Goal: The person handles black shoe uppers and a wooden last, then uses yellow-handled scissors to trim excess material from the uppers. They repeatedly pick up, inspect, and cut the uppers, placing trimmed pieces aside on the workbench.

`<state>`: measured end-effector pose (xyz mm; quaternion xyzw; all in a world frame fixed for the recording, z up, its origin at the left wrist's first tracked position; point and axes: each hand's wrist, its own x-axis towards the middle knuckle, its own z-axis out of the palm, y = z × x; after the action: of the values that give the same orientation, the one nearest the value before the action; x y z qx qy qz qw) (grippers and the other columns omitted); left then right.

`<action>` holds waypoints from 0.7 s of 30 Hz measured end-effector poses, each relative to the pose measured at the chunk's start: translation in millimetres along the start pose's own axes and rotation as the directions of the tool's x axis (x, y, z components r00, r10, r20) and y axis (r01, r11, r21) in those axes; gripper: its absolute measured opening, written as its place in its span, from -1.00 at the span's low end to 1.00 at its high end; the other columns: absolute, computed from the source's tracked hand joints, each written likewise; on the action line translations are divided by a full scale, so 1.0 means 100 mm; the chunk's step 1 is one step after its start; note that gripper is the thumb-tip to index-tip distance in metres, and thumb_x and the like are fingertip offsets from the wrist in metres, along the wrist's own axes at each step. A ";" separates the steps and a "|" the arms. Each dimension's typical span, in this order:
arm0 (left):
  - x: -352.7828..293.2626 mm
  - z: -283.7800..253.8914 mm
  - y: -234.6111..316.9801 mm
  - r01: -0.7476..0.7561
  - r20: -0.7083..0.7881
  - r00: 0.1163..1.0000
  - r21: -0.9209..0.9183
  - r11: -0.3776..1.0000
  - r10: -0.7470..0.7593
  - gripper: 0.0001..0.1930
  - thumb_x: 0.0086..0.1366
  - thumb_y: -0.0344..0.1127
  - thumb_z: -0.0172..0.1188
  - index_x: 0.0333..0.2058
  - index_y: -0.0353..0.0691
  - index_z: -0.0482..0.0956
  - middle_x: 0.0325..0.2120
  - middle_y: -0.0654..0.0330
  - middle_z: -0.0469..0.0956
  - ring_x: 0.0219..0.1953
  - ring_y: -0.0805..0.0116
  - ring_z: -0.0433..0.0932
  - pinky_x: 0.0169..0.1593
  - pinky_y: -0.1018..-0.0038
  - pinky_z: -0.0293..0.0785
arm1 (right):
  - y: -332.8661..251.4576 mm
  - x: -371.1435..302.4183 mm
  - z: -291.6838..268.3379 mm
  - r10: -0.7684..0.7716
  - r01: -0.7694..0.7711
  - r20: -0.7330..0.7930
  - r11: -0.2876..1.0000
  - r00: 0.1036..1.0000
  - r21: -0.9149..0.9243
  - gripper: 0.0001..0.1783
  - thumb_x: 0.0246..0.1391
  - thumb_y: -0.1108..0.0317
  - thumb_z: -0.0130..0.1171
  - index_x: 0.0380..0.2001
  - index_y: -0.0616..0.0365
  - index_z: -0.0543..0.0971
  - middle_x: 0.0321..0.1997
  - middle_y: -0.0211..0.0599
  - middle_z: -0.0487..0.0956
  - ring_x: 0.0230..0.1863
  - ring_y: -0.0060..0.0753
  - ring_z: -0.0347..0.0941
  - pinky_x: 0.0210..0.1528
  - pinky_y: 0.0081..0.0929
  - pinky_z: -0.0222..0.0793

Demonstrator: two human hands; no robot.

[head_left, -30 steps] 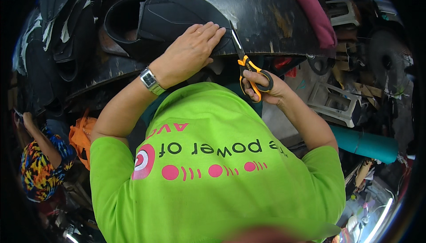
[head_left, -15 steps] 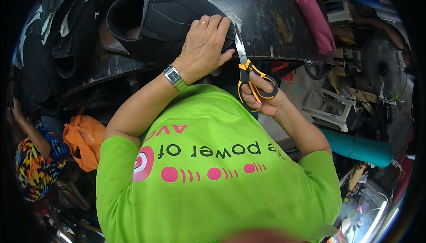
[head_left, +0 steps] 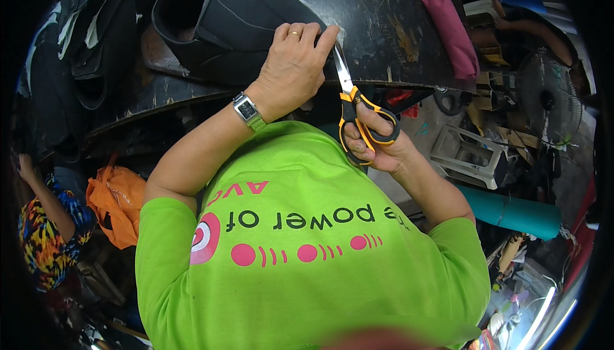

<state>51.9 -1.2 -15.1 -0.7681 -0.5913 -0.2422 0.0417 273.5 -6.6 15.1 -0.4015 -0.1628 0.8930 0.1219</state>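
Note:
A large black shoe upper point(head_left: 240, 27) lies on its side on the dark table, its wide opening to the left and its toe to the right. My left hand point(head_left: 294, 59) grips it by the toe end, fingers curled over the top; the thumb is mostly hidden. Orange-and-black-handled scissors point(head_left: 350, 97) are in my right hand point(head_left: 377, 139), with fingers through the handle loops. Their blades point up to the toe's edge, the tips right beside my left index finger. Whether the blades touch the material is hard to make out.
More black uppers point(head_left: 102, 49) with ragged pale edges are piled at the left. A maroon roll point(head_left: 451, 33) lies at the table's right end. Beyond it stand a stool point(head_left: 470, 152), a fan point(head_left: 549, 97) and a teal roll point(head_left: 511, 212). Another person's arm point(head_left: 51, 206) shows at far left.
My left index finger has stretched out toward the scissor tips, and its thumb has tucked out of sight. The scissors have shifted slightly left along the toe. The upper has barely moved.

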 end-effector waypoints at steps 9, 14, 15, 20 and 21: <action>-0.02 -0.09 -0.09 0.014 -0.044 0.999 0.000 1.000 -0.014 -0.19 -0.02 -0.35 0.41 0.25 -0.16 0.26 -0.05 0.14 0.44 0.03 0.17 0.42 0.17 0.22 0.25 | -0.06 -0.06 0.10 0.082 -0.105 0.153 0.983 0.985 0.150 -0.68 0.25 0.03 0.18 -0.25 0.07 0.50 -0.50 -0.33 0.47 -0.61 -0.60 0.37 -0.71 -0.76 0.26; -0.05 -0.03 -0.14 0.000 -0.072 0.997 -0.098 0.995 -0.007 -0.34 -0.08 -0.55 0.34 0.09 -0.23 0.43 -0.10 0.12 0.49 0.00 0.14 0.46 0.10 0.30 0.40 | -0.04 -0.03 0.11 0.077 -0.091 0.119 0.989 0.990 0.120 -0.68 0.26 0.03 0.17 -0.26 0.06 0.50 -0.51 -0.35 0.48 -0.60 -0.59 0.39 -0.70 -0.77 0.26; -0.06 -0.02 -0.16 -0.014 -0.084 0.996 -0.122 0.992 0.004 -0.39 -0.08 -0.56 0.33 0.05 -0.25 0.46 -0.11 0.12 0.50 -0.01 0.13 0.48 0.09 0.31 0.42 | -0.03 -0.02 0.11 0.084 -0.098 0.116 0.988 0.990 0.121 -0.69 0.26 0.03 0.18 -0.27 0.06 0.50 -0.51 -0.35 0.48 -0.60 -0.58 0.40 -0.70 -0.76 0.27; -0.14 0.02 -0.22 -0.059 -0.123 0.992 -0.197 0.979 0.035 -0.52 -0.07 -0.58 0.31 -0.07 -0.31 0.55 -0.14 0.11 0.54 -0.04 0.12 0.51 0.06 0.32 0.49 | 0.01 0.07 0.11 0.024 -0.022 0.031 0.998 0.999 -0.061 -0.70 0.22 0.05 0.22 -0.29 0.06 0.50 -0.49 -0.34 0.51 -0.57 -0.50 0.45 -0.64 -0.66 0.33; -0.15 0.03 -0.22 -0.059 -0.123 0.992 -0.203 0.977 0.034 -0.53 -0.06 -0.58 0.31 -0.07 -0.31 0.56 -0.15 0.11 0.54 -0.05 0.12 0.51 0.05 0.32 0.49 | -0.01 0.09 0.12 0.040 -0.040 0.004 0.996 0.999 -0.075 -0.66 0.19 0.02 0.26 -0.30 0.07 0.50 -0.46 -0.31 0.52 -0.52 -0.45 0.47 -0.58 -0.58 0.38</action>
<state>29.0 -7.3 -28.9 -0.7661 -0.5413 -0.3465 0.0026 258.5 -5.1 16.4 -0.4065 -0.1882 0.8897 0.0884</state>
